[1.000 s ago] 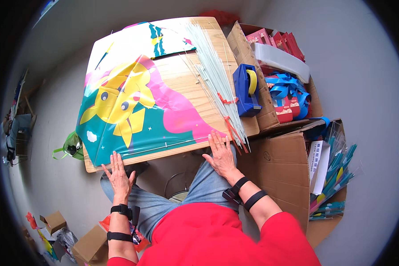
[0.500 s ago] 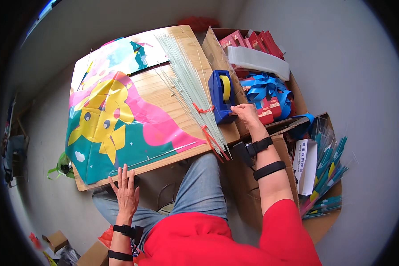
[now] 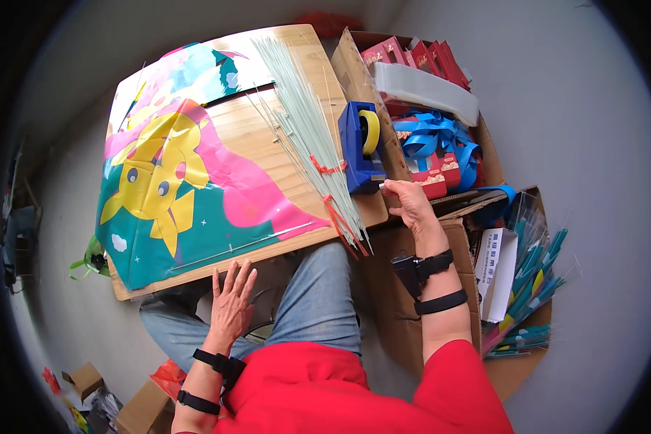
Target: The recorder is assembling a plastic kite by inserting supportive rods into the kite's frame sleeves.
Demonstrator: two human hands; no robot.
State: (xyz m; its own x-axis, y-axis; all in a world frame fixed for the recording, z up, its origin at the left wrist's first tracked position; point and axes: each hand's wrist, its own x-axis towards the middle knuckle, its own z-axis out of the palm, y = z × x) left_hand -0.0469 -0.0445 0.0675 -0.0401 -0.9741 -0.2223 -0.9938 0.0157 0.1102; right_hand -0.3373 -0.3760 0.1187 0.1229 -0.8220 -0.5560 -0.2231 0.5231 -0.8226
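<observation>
My right hand (image 3: 410, 202) pinches a short piece of tape (image 3: 383, 186) just off the front end of a blue tape dispenser (image 3: 356, 148), which carries a yellow-cored roll. With fingers spread, my left hand (image 3: 231, 300) hovers by the table's near edge and holds nothing. Beyond its fingertips lies a shiny printed sheet (image 3: 246, 199) in teal, pink and yellow, with a cartoon figure on it. One thin pale rod (image 3: 242, 248) lies along the sheet's near border. A bundle of such rods (image 3: 304, 123), with red ties around its near end, rests left of the dispenser.
The wooden table (image 3: 242, 134) bears all this. At its right stands a cardboard box (image 3: 365, 69) of red packets and blue ribbon (image 3: 441, 137). Nearer, another carton (image 3: 456, 253) holds a white box (image 3: 496, 271) and teal folded pieces (image 3: 535, 289). More boxes (image 3: 141, 412) sit lower left.
My right hand has drawn slightly back from the dispenser's front end, toward me, with the tape. My left hand has shifted right along the table's edge. The whole view has moved a little.
</observation>
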